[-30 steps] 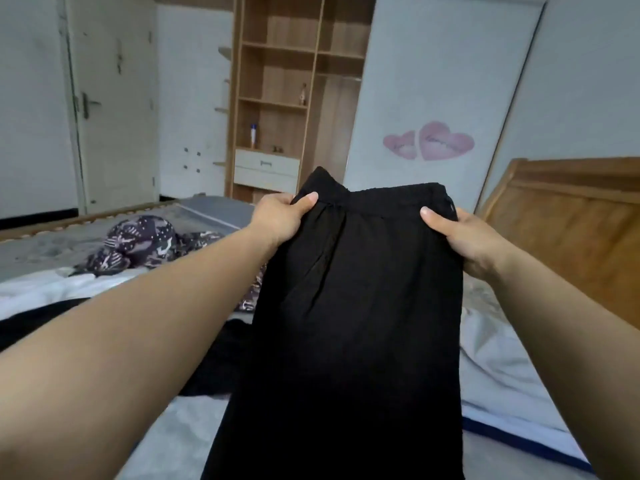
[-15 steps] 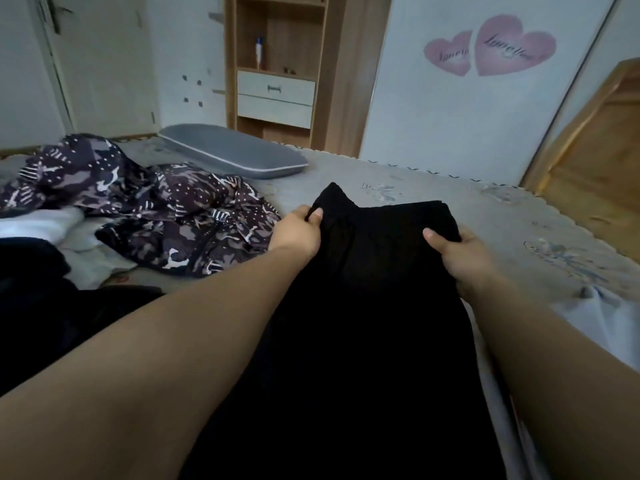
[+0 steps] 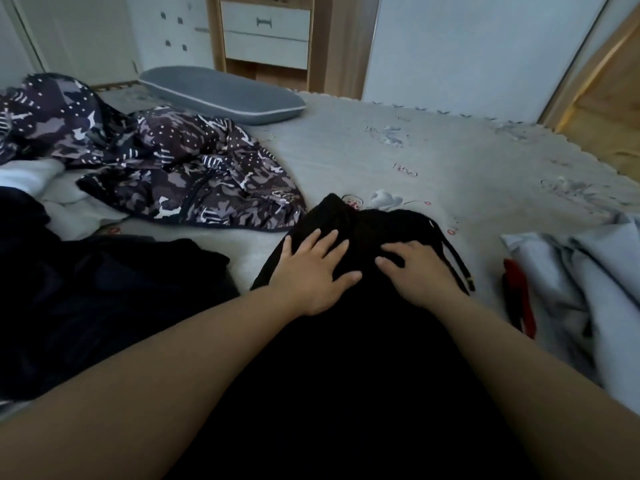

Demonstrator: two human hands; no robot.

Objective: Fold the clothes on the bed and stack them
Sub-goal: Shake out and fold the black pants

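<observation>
Grey bed (image 3: 433, 161): left hand (image 3: 311, 271), right hand (image 3: 420, 271) flat, fingers spread on black trousers (image 3: 346, 358); patterned jacket (image 3: 194, 181) at 10 o'clock, drawcord (image 3: 453, 263) may bunch the fold.

Grey pillow (image 3: 221, 93) lies flat at the bed's far edge. Wooden shelf unit (image 3: 266, 32) behind it with two white drawers, upper one with a dark handle. White wall (image 3: 467, 46) to its right. Wooden headboard (image 3: 609, 109) at far right. Possibly a white door (image 3: 69, 32) far left, cropped.
</observation>
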